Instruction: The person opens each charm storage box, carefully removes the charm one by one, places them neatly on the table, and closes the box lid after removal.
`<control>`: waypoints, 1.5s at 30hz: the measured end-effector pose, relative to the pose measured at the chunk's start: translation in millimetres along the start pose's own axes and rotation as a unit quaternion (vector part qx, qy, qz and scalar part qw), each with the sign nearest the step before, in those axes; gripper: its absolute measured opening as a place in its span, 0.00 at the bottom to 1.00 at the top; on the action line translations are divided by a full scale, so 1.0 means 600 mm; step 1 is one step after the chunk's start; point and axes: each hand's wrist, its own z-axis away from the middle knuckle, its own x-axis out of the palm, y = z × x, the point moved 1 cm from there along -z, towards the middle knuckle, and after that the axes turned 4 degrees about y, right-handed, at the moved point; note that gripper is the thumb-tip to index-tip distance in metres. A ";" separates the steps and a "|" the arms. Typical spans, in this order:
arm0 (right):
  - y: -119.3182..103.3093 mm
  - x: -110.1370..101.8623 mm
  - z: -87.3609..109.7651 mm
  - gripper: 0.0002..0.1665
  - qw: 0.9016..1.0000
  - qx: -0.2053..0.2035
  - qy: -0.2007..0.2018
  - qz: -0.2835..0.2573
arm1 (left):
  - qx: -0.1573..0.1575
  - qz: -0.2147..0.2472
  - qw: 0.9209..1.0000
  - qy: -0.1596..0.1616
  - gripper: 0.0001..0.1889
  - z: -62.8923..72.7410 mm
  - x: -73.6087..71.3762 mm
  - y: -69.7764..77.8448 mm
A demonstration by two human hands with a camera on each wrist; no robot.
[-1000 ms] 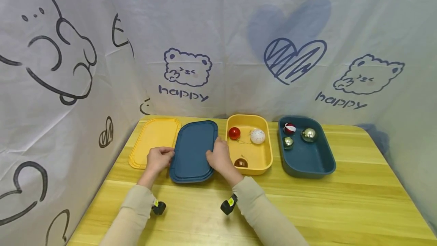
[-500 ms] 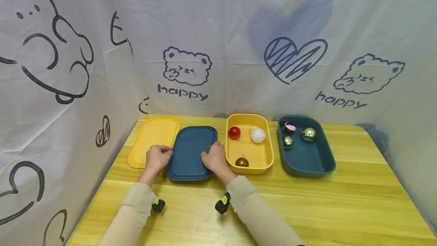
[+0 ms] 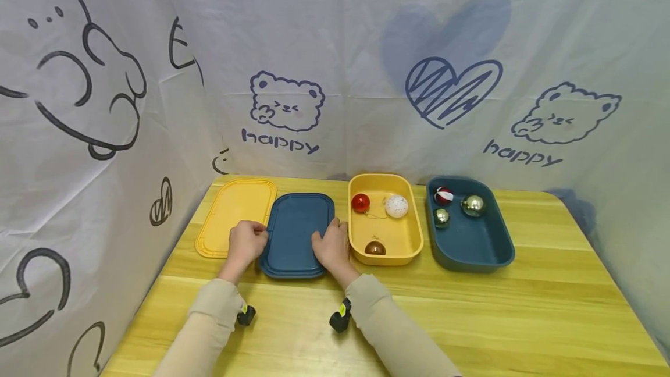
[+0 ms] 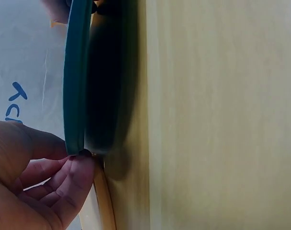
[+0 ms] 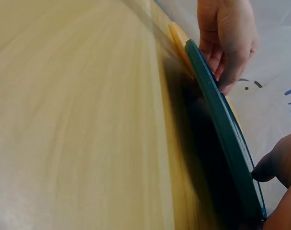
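Observation:
A dark blue lid [image 3: 294, 234] is between my two hands, just above the table, with a dark shadow under it in both wrist views. My left hand [image 3: 248, 244] pinches its left edge between thumb and fingertips, clearest in the left wrist view. On the lid's right side my right hand [image 3: 334, 248] grips the edge, thumb [image 5: 264, 167] on top; its other fingers are mostly hidden. Right beside that hand stands a yellow box [image 3: 413, 246] holding a red ball [image 3: 360, 202], a speckled white ball [image 3: 396, 206] and a brown ball [image 3: 374, 248].
A yellow lid [image 3: 238, 214] lies flat at the left, partly beside the blue lid. Farther right, a dark blue box [image 3: 473, 252] contains two gold balls and a red-and-white ball [image 3: 443, 195]. Printed white cloth [image 3: 366, 121] hangs behind the wooden table [image 3: 497, 319].
The blue lid has come nearer to me and straightened, then shifted slightly right with both hands. The yellow box has slid a little to the right. Both hands keep their grip.

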 end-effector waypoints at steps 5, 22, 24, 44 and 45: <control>0.007 0.004 0.005 0.39 0.999 -0.040 0.022 0.006 | 0.004 -0.007 1.000 0.000 0.12 -0.002 0.007 -0.004; 0.022 -0.015 0.032 0.33 0.988 -0.155 -0.001 0.001 | 0.037 -0.002 0.999 0.005 0.12 0.003 0.009 -0.004; 0.026 -0.022 0.036 0.33 0.987 -0.155 -0.024 -0.025 | 0.060 0.002 0.998 0.011 0.12 0.010 0.009 -0.004; 0.084 -0.074 0.098 0.32 0.954 -0.268 -0.107 0.084 | 0.276 -0.142 0.950 -0.031 0.31 0.131 0.008 -0.005; 0.085 -0.076 0.100 0.32 0.950 -0.278 -0.105 0.097 | 0.277 -0.152 0.948 -0.041 0.31 0.133 0.009 -0.004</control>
